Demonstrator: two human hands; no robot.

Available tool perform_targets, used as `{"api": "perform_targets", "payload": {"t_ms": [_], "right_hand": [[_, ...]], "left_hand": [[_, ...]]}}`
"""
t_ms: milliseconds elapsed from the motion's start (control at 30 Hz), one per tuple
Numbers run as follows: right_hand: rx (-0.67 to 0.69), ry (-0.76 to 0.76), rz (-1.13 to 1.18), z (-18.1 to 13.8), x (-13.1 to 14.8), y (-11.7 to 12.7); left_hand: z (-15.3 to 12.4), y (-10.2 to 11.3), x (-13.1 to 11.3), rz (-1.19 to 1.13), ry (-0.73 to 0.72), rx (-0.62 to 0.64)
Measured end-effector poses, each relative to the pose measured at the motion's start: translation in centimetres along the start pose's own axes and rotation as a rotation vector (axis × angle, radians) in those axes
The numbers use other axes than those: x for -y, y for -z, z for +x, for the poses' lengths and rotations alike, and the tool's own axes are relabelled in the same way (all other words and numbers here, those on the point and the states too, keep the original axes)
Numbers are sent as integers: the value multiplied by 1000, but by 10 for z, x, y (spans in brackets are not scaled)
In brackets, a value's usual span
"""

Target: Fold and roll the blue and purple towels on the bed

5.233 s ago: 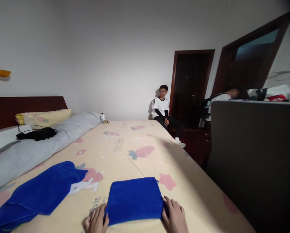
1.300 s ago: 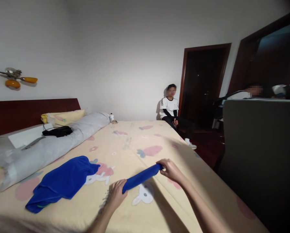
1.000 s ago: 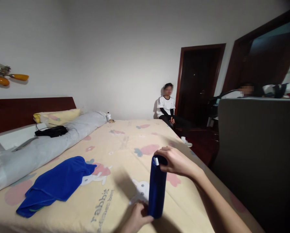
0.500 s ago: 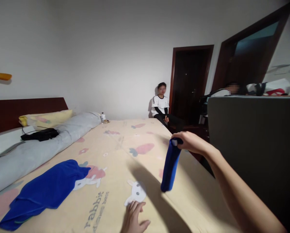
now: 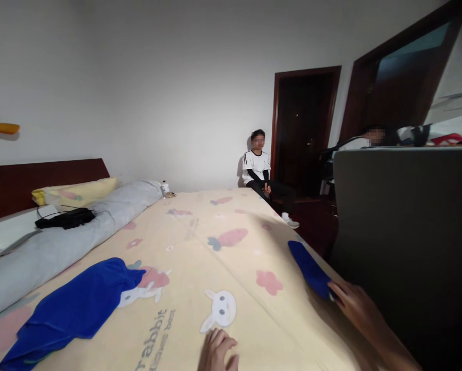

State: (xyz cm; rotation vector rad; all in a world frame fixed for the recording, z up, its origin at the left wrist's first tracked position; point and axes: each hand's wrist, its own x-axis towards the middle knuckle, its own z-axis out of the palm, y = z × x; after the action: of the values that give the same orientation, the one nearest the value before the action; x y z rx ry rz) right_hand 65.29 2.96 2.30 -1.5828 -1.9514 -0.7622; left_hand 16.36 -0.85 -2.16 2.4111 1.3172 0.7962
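Lying at the bed's right edge, a rolled blue terry towel (image 5: 309, 268) is being pinched endwise by the right hand (image 5: 353, 305), best squared before release.

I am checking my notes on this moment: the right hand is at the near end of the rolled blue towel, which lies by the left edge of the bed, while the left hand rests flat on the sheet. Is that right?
Not quite. The head view shows the rolled blue towel lying by the right edge of the bed, not the left. The rest stands: the right hand is at its near end, and the left hand rests on the sheet.
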Motion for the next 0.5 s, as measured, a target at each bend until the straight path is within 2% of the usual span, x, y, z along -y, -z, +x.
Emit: {"api": "perform_targets", "payload": {"t_ms": [67, 133, 267, 400, 500], "right_hand": [[1, -62, -13, -47, 3, -19], [-10, -131, -31, -74, 8, -25], [-6, -228, 12, -87, 17, -19], [-45, -345, 159, -95, 30, -10], [-75, -335, 256, -111, 43, -1]], "left_hand": [[0, 0, 0, 16, -5, 9], [-1, 0, 0, 39, -25, 16], [-1, 4, -5, 45, -42, 3], [-6, 10, -11, -11, -33, 13], [-17, 28, 7, -123, -29, -15]]}}
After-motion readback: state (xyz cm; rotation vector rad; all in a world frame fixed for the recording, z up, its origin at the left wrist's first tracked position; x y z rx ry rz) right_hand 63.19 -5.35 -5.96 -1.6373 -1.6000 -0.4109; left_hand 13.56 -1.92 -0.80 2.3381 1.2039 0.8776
